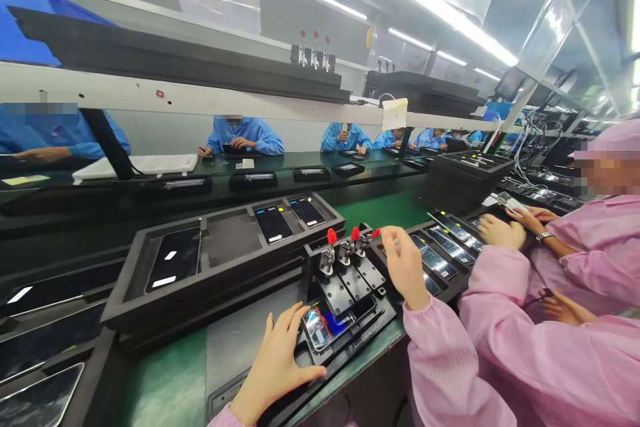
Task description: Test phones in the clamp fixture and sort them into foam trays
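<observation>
A black clamping fixture (345, 280) with metal plates and several red-tipped toggle clamps stands in front of me. In it lies a phone (319, 329), its screen end sticking out with coloured patches showing; the plates cover the rest. My left hand (281, 355) is open at the fixture's left, fingers spread, fingertips at the phone's edge. Whether they touch it I cannot tell. My right hand (404, 265) is closed at the rightmost toggle clamp handle (376, 233), its red tip showing beside the curled fingers.
A black foam tray (225, 233) with several phones sits behind the fixture; more trayed phones lie at the left edge. To the right, a co-worker's pink sleeve (495, 280) reaches over another phone tray. People in blue sit beyond the conveyor, below a shelf (200, 97).
</observation>
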Demonstrator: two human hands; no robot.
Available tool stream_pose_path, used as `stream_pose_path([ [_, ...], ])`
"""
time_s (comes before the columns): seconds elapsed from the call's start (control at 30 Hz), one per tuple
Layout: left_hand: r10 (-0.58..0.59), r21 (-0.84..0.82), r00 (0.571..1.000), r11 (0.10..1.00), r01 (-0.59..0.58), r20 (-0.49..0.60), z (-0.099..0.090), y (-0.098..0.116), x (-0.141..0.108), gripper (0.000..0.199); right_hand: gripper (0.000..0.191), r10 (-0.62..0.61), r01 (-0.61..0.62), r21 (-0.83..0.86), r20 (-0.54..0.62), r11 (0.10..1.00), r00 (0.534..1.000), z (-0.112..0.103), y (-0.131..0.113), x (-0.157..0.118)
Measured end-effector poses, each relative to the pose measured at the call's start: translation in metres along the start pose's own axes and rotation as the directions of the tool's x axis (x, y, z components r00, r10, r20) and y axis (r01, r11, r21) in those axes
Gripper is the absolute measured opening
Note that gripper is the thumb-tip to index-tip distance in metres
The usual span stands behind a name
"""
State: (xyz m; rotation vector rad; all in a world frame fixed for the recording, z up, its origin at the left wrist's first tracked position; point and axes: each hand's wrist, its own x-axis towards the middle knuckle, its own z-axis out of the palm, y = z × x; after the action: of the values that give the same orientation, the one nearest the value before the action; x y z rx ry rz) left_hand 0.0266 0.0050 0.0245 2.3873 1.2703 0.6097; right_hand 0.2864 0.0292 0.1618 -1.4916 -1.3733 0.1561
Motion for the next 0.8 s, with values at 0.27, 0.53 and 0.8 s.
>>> stream_pose_path([
  [0.27,0.027,0.033,1.0,0.999,-0.027,0.011,0.009,0.014,0.018,0.084,0.039,-0.148,0.146,-0.257,0.012,0.955,0.989,0.006,0.021,-0.019],
  [0.53,0.03,0.068,0.999,0.997,-0.032,0.029,0.01,0.013,0.016,0.08,0.043,0.034,0.072,-0.377,0.268,0.923,0.963,0.025,0.048,-0.051],
  [0.8,0.126,0.01,0.983,0.992,-0.126,-0.13,-0.012,0.032,-0.015,0.081,0.031,-0.064,0.05,0.098,0.148,0.994,0.987,-0.001,0.004,-0.105],
])
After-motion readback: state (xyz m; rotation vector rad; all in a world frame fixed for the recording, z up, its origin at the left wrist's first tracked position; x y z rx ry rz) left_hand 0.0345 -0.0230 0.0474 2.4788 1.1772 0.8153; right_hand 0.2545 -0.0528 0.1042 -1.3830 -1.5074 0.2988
